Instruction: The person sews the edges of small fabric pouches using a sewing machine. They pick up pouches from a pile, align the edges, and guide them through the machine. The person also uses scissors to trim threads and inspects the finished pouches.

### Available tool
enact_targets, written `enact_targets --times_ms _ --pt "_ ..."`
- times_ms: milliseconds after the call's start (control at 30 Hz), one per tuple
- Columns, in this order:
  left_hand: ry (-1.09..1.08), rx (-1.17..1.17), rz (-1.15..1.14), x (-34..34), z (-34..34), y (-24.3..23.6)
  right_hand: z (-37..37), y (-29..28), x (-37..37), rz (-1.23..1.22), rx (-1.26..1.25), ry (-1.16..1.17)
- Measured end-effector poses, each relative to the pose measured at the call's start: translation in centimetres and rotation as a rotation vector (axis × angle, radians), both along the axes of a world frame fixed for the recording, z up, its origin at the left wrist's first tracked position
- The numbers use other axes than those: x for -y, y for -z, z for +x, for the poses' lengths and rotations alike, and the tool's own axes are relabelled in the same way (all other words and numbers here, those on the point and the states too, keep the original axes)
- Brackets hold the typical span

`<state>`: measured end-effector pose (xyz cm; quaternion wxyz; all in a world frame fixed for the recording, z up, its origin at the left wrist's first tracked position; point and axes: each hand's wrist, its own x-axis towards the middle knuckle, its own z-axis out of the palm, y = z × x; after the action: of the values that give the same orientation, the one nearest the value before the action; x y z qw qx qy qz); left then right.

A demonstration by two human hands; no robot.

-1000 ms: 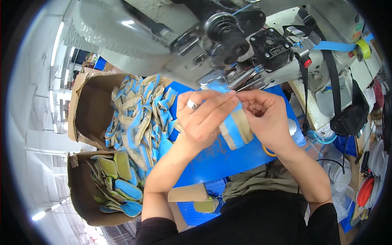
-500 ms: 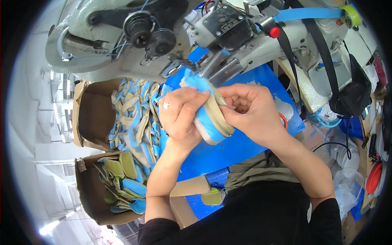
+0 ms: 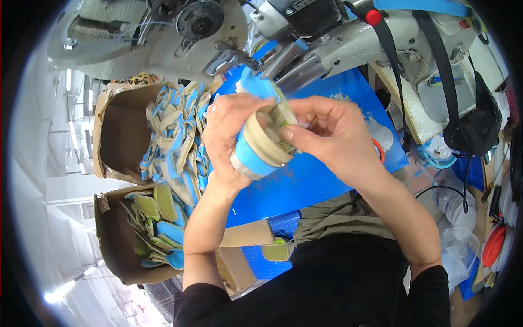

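Observation:
A curved blue and beige fabric band (image 3: 255, 155), which looks like a zipper strip, is bent into a loop just in front of the sewing machine (image 3: 348, 61). My left hand (image 3: 222, 133) is closed around its left side. With thumb and fingers, my right hand (image 3: 339, 136) pinches the greenish edge of the piece from the right. The upper blue end of the fabric reaches up towards the machine's presser area; whether it lies under the foot I cannot tell. Beneath both hands spreads a blue work surface (image 3: 305, 185).
On the left, a cardboard box (image 3: 99, 139) stands beside a heap of blue and beige strips (image 3: 177, 131). A second box (image 3: 106, 240) below holds green and blue padded panels (image 3: 166, 203). Black straps and a dark mesh pouch (image 3: 476, 122) hang at the right.
The band has turned and curled into a rounder loop, shifting left and showing its inside. My left hand moved left and slightly up; the right still pinches the edge. The view has shifted slightly.

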<state>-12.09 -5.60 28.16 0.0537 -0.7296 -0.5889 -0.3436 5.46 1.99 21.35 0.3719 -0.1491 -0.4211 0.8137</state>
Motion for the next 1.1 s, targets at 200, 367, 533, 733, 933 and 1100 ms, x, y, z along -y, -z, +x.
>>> enact_targets --times_ms 200,367,533,733,933,1100 --pt "0.002 -0.180 0.046 0.0 0.8 -1.0 -0.3 0.1 0.5 0.028 0.017 0.042" --pt "-0.020 -0.403 0.130 0.5 1.9 -0.7 0.1 -0.3 0.6 0.072 0.069 0.050" --pt "-0.032 -0.312 0.160 1.2 2.7 -0.3 0.5 -0.7 0.8 0.134 0.143 0.084" --pt "-0.058 -0.135 0.069 1.5 2.9 0.0 0.3 -0.3 0.8 0.299 0.154 0.232" --pt "-0.040 0.142 -0.071 1.5 2.1 -0.5 0.2 0.3 0.5 0.288 0.142 0.170" --pt "-0.014 0.732 -0.249 1.1 1.5 -1.1 0.2 0.4 0.3 0.132 0.067 0.057"
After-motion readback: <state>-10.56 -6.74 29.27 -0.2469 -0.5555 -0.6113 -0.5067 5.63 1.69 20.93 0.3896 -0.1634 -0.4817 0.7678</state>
